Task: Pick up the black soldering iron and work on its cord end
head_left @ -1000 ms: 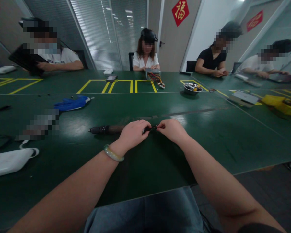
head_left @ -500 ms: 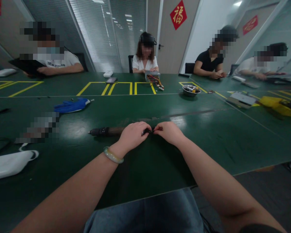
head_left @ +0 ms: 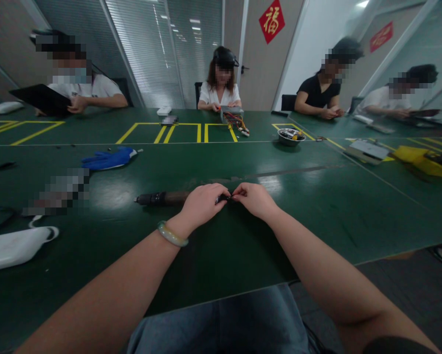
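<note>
An electric screwdriver, dark and slim with a silver tip, lies across the green table and points left. My left hand, with a pale bangle on its wrist, is wrapped over the tool's rear end and hides much of it. Just to the right, my right hand pinches something small and dark against that rear end. The fingertips of both hands almost meet there, and what sits between them is too small to make out.
To the left are a blue glove, a blurred-out flat object and a white device with a loop. Farther off stand a metal bowl and a grey box with coloured wires. Several people sit across the table.
My hands stay at the rear of the electric screwdriver, almost unmoved. Across the table, the person at left has shifted a dark flat panel slightly, and the middle person's head has lifted a little.
</note>
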The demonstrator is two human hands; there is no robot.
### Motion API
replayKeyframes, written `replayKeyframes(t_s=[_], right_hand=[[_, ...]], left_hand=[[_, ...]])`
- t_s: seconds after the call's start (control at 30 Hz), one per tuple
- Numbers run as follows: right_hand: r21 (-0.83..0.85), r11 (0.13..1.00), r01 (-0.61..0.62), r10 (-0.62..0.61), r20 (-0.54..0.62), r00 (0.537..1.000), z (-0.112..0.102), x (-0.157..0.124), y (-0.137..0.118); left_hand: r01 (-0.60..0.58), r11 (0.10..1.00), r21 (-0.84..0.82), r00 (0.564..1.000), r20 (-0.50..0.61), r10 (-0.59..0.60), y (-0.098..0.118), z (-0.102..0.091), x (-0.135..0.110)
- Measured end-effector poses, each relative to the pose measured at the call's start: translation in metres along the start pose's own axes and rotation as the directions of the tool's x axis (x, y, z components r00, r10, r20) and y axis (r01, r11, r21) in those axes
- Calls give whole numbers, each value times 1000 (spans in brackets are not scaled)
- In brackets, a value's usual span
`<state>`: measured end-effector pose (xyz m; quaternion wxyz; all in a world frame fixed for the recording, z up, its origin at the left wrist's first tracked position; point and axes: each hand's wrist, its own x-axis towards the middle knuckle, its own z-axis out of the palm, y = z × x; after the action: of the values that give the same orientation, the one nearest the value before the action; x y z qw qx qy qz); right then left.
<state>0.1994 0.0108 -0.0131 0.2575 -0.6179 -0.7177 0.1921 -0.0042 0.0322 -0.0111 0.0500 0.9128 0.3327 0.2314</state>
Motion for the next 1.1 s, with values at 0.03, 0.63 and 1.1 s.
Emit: replayKeyframes(t_s=[0.03, 0.63, 1.1], right_hand=[[18, 1000, -2, 3, -2, 1000, 1, 0, 0], [-234, 972, -14, 21, 25, 999, 6, 3, -13], [-332, 793, -511, 478, -181, 859, -128, -34, 118]], left_hand=[[-2, 1000, 1, 1000, 0, 2, 0, 0, 0], [-95, 995, -45, 989, -117, 89, 18, -13, -4], [-208, 963, -169, 956, 175, 237, 14, -20, -14]])
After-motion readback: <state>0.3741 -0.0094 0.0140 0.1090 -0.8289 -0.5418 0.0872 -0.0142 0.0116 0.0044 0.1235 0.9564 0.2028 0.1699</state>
